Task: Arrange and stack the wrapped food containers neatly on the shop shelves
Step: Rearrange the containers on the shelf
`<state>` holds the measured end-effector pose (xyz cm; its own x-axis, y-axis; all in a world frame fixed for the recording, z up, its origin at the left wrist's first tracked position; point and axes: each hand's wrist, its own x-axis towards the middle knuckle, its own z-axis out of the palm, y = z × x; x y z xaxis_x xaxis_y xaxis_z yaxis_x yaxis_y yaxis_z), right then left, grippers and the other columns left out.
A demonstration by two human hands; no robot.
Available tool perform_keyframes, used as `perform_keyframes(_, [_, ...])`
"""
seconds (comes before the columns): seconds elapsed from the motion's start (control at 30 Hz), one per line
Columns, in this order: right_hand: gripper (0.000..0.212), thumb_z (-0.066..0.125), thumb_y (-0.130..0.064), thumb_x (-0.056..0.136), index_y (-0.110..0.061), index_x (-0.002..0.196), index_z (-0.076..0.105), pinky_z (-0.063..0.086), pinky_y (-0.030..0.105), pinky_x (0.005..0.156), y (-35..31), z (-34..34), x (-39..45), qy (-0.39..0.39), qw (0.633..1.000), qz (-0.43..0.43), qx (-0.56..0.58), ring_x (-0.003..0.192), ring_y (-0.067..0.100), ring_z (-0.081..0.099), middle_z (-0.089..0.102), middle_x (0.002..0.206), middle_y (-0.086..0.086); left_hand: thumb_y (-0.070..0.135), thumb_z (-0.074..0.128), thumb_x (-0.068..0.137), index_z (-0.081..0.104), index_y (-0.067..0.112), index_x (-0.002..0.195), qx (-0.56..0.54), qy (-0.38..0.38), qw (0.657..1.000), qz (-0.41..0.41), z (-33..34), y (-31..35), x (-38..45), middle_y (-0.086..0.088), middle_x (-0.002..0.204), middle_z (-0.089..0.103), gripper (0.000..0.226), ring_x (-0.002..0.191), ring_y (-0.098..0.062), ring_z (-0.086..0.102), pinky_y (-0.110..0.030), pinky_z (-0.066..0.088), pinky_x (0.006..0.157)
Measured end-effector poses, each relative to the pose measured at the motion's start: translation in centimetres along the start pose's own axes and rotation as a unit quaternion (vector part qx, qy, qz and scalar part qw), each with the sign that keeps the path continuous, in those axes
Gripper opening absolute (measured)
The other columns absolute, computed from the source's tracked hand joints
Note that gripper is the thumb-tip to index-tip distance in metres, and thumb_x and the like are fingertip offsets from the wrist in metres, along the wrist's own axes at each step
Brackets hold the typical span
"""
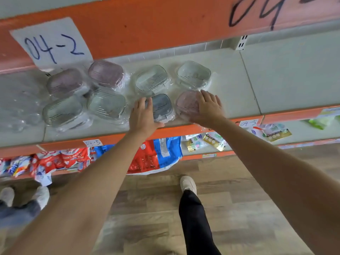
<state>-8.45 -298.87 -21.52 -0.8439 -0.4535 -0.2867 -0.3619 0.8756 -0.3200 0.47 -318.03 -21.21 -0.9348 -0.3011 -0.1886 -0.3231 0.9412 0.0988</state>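
Note:
Several plastic-wrapped food containers lie on a pale shelf (pixel 239 85) with an orange front edge. My left hand (pixel 142 115) rests with straight fingers against the left side of a dark grey container (pixel 162 107) near the shelf's front. My right hand (pixel 207 107) lies flat on a pink container (pixel 185 103) to the right of it. Behind them sit two clear green containers (pixel 151 80) (pixel 193 73). Further left are two pink containers (pixel 105 72) (pixel 64 82) and two clear green ones (pixel 107 104) (pixel 62 110).
An orange shelf (pixel 147 24) overhead carries a paper label "04-2" (pixel 53 45). Clear wrapped items (pixel 20 107) lie at the far left. Lower shelves hold red and blue packets (pixel 154 153). Another person's shoes (pixel 24 196) stand on the wooden floor at the left.

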Motion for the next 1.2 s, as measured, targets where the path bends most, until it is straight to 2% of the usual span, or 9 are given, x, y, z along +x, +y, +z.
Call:
perform_keyframes(0.1, [0.099, 0.063, -0.049, 0.082, -0.013, 0.152, 0.003, -0.002, 0.036, 0.119, 0.3, -0.3, 1.2, -0.012, 1.000, -0.008, -0.018, 0.146, 0.018, 0.000, 0.003, 0.159, 0.002, 0.047, 0.076, 0.074, 0.021, 0.005, 0.149, -0.002, 0.013, 1.000, 0.000, 0.4, 0.2, 0.9, -0.012, 0.147, 0.027, 0.102, 0.136, -0.028, 0.025, -0.036, 0.026, 0.111])
perform_keyframes(0.33, [0.099, 0.063, -0.048, 0.083, -0.011, 0.151, 0.001, 0.000, 0.038, 0.119, 0.5, -0.3, 1.5, -0.018, 0.998, -0.008, -0.056, 0.146, 0.022, 0.001, 0.004, 0.159, 0.006, 0.044, 0.072, 0.078, 0.012, 0.000, 0.149, 0.018, -0.005, 1.000, 0.000, 0.8, 0.9, 1.3, -0.015, 0.148, 0.022, 0.102, 0.137, -0.030, 0.022, -0.037, 0.026, 0.112])
perform_keyframes(0.47, [0.095, 0.068, -0.044, 0.081, -0.007, 0.148, 0.013, 0.006, 0.039, 0.118, -0.4, -1.3, 0.9, 0.011, 0.997, -0.030, -0.076, 0.143, 0.025, 0.012, 0.016, 0.154, 0.009, 0.040, 0.070, 0.081, 0.015, -0.001, 0.147, 0.006, -0.020, 1.000, 0.011, -0.3, 0.9, 0.5, -0.015, 0.147, 0.024, 0.096, 0.136, -0.029, 0.026, -0.037, 0.030, 0.111])
perform_keyframes(0.6, [0.069, 0.063, -0.033, 0.083, -0.005, 0.138, 0.031, 0.017, 0.037, 0.113, -2.0, -2.0, -1.5, 0.057, 0.989, -0.065, -0.118, 0.132, 0.028, 0.030, 0.035, 0.141, 0.013, 0.028, 0.065, 0.086, 0.033, 0.001, 0.136, 0.014, -0.008, 0.999, 0.046, -1.6, 0.5, -2.1, -0.013, 0.136, 0.038, 0.066, 0.126, -0.027, 0.039, -0.034, 0.038, 0.103])
perform_keyframes(0.7, [0.060, 0.062, -0.033, 0.085, -0.007, 0.134, 0.038, 0.025, 0.038, 0.108, -3.6, -2.5, -3.8, 0.022, 0.989, -0.069, -0.129, 0.129, 0.030, 0.034, 0.040, 0.138, 0.014, 0.024, 0.061, 0.087, 0.040, 0.003, 0.130, 0.006, -0.065, 0.997, 0.045, -3.0, -0.2, -4.7, -0.013, 0.129, 0.043, 0.052, 0.118, -0.028, 0.048, -0.037, 0.044, 0.090])
perform_keyframes(0.9, [0.046, 0.058, -0.025, 0.088, -0.004, 0.128, 0.048, 0.044, 0.039, 0.097, -8.2, -4.4, -10.1, -0.065, 0.984, -0.118, -0.112, 0.120, 0.029, 0.047, 0.052, 0.127, 0.015, 0.024, 0.063, 0.089, 0.058, 0.009, 0.119, -0.028, -0.205, 0.977, 0.056, -8.5, -3.3, -11.2, -0.009, 0.123, 0.058, 0.034, 0.111, -0.024, 0.055, -0.030, 0.042, 0.089])
perform_keyframes(1.03, [0.040, 0.056, -0.023, 0.090, -0.006, 0.125, 0.050, 0.047, 0.037, 0.093, -12.1, -7.1, -15.2, -0.089, 0.970, -0.176, -0.142, 0.113, 0.025, 0.054, 0.058, 0.121, 0.010, 0.017, 0.065, 0.086, 0.066, 0.010, 0.103, -0.049, -0.172, 0.983, 0.044, -13.7, -5.0, -15.7, -0.006, 0.113, 0.064, 0.018, 0.105, -0.022, 0.059, -0.030, 0.048, 0.089])
perform_keyframes(1.13, [0.040, 0.057, -0.023, 0.091, -0.005, 0.126, 0.051, 0.047, 0.035, 0.091, -14.7, -10.0, -18.7, -0.074, 0.964, -0.214, -0.138, 0.110, 0.025, 0.057, 0.060, 0.120, 0.010, 0.016, 0.065, 0.086, 0.066, 0.007, 0.106, -0.061, -0.128, 0.989, 0.044, -17.9, -5.7, -19.0, -0.004, 0.113, 0.063, 0.022, 0.105, -0.021, 0.059, -0.026, 0.044, 0.084])
perform_keyframes(1.2, [0.042, 0.058, -0.025, 0.091, -0.008, 0.129, 0.050, 0.046, 0.029, 0.086, -16.1, -12.0, -20.3, -0.052, 0.962, -0.231, -0.136, 0.110, 0.024, 0.057, 0.059, 0.122, 0.008, 0.013, 0.063, 0.087, 0.066, 0.005, 0.108, -0.067, -0.111, 0.990, 0.048, -20.5, -6.2, -20.8, -0.005, 0.113, 0.064, 0.022, 0.106, -0.022, 0.059, -0.026, 0.044, 0.084])
